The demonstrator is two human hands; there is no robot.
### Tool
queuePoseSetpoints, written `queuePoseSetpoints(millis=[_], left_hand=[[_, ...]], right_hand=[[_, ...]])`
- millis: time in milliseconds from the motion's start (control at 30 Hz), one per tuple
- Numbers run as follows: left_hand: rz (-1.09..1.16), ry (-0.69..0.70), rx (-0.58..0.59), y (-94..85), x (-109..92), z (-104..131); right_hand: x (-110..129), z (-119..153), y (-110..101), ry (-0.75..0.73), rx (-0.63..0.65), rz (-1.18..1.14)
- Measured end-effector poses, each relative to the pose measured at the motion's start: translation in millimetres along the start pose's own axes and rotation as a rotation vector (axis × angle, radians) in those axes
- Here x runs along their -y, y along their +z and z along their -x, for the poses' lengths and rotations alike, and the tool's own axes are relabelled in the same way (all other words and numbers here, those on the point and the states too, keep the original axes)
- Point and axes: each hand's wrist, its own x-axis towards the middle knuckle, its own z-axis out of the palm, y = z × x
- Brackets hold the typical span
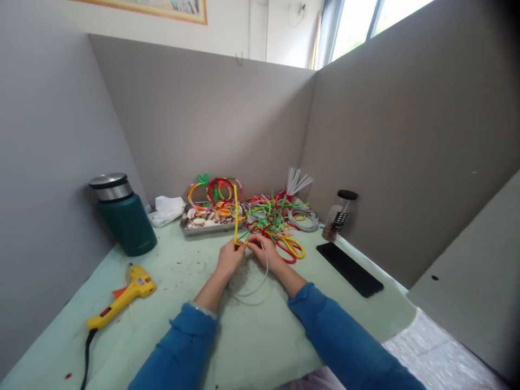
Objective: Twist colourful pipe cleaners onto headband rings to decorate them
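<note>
In the middle of the table my two hands meet, fingertips pinched close together. Out of my left hand [231,258] a yellow pipe cleaner [236,211] stands upright, bent near the fingers, with a short bit of it showing between the hands. A thin grey wire [267,269] curves in a loop below the hands and runs up to the fingers of my right hand [265,252], which are closed on it. Exactly how wire and pipe cleaner meet is hidden by my fingers.
Behind my hands lie a metal tray [193,231] of shells with colourful rings, tangled pipe cleaners [274,214] and a grey wire coil [304,219]. A yellow glue gun [130,295] and green bottle [127,225] are left; a jar [340,214] and black phone-like slab [349,269] right.
</note>
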Motion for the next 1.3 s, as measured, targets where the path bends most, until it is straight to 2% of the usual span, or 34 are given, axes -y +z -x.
queuePoseSetpoints(millis=[500, 733, 1000, 1300], left_hand=[[-0.086, 0.029, 0.003, 1.7, -0.1, 1.5], [0.007, 0.048, 0.012, 2.8, 4.3, -0.4], [0.115, 0.059, 0.011, 3.1, 7.4, -1.9], [0.292, -0.093, 0.070, -0.3, 3.5, 0.1]], right_hand=[[8.4, 1.2, 1.3, -0.015, 0.012, 0.077], [6.9, 2.0, 0.7, -0.072, 0.016, 0.167], [6.4, 1.4, 0.2, -0.073, 0.012, 0.133], [0.8, 0.7, 0.1, -0.035, 0.021, 0.078]])
